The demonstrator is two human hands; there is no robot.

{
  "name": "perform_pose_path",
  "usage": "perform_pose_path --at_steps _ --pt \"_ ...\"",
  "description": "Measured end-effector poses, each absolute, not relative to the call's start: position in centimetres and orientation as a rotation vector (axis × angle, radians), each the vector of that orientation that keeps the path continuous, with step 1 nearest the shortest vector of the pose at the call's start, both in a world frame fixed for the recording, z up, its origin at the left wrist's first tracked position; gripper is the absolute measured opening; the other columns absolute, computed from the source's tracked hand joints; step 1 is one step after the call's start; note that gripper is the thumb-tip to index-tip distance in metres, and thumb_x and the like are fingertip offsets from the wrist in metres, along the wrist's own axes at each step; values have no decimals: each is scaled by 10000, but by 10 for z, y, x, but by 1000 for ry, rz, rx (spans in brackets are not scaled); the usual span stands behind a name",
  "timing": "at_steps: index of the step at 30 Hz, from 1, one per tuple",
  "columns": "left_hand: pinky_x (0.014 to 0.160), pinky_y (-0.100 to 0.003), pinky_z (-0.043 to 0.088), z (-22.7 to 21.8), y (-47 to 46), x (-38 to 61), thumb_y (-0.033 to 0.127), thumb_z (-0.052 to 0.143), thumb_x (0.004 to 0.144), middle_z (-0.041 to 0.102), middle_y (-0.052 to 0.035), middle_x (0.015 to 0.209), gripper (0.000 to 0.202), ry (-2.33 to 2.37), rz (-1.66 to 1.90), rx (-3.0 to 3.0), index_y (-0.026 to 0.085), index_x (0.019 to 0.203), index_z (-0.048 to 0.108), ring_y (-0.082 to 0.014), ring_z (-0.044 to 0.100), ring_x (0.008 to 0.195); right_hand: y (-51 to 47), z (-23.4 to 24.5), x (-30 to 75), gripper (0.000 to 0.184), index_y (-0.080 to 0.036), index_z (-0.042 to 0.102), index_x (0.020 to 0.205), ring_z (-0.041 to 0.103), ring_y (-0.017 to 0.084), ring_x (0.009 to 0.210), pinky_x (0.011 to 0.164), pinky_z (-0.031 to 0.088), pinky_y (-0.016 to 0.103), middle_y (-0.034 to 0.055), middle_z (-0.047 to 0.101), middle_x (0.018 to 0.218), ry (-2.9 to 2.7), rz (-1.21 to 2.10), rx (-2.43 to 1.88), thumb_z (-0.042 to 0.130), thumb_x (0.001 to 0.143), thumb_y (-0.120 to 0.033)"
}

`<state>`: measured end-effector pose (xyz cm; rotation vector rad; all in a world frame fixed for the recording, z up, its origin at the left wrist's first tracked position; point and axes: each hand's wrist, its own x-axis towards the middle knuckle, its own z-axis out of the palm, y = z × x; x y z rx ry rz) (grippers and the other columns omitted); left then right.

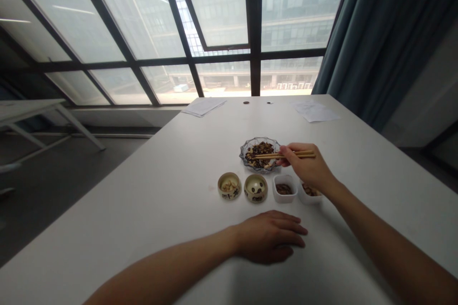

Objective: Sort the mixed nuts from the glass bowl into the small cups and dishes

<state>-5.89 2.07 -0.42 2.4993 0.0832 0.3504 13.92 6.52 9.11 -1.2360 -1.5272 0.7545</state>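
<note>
My right hand (302, 159) is closed around a pair of wooden chopsticks (268, 156). Their tips reach into a scalloped glass dish (244, 161) heaped with dark seeds and paler nuts (261, 150). Whether the tips pinch a piece is too small to tell. Below the dish stand two round cream bowls: the left bowl (229, 193) holds pale pieces, the right bowl (255, 194) a few dark seeds. Beside them are a white square cup (285, 198) of dark slender pieces and another white cup (310, 198) of brown pieces, partly hidden by my right wrist. My left hand (268, 238) lies flat on the table, fingers extended, holding nothing.
The white table (171, 190) extends toward the windows. Papers lie at its far left (203, 107) and sheets of paper (317, 111) at its far right. Between them are two small dark round spots. A blue curtain (379, 33) hangs on the right, and another table (32, 107) stands at left.
</note>
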Motion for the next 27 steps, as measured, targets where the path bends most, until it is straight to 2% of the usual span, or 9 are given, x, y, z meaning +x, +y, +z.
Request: perform_pose_path --at_steps 5,10,15,27 --pt "1242 -371 399 -4 20 -61 258 566 962 640 -107 1468 352 75 375 2500 192 1295 660 -246 508 1468 50 124 148 455 -144 822 871 789 252 674 625 663 324 110 811 816 -1383 788 -1192 753 881 -594" --pt "1239 -368 401 -4 21 -62 259 557 970 639 -95 1470 350 83 365 2509 197 1300 658 -244 512 1464 29 152 154 442 -152 829 851 788 252 635 590 677 308 107 798 750 -1451 903 -1162 797 844 -593" --pt "1238 -358 398 -6 23 -63 270 553 977 640 -91 1468 346 82 363 2519 201 1299 657 -236 509 1466 22 155 156 433 -156 815 839 783 232 619 579 666 275 97 788 705 -1558 975 -1201 751 894 -581" --pt "1231 -352 406 -5 22 -62 265 550 977 650 -97 1455 337 62 399 2523 180 1283 663 -240 522 1453 24 155 157 452 -152 798 833 766 205 601 563 635 241 90 777 679 -1551 982 -1236 753 886 -599"
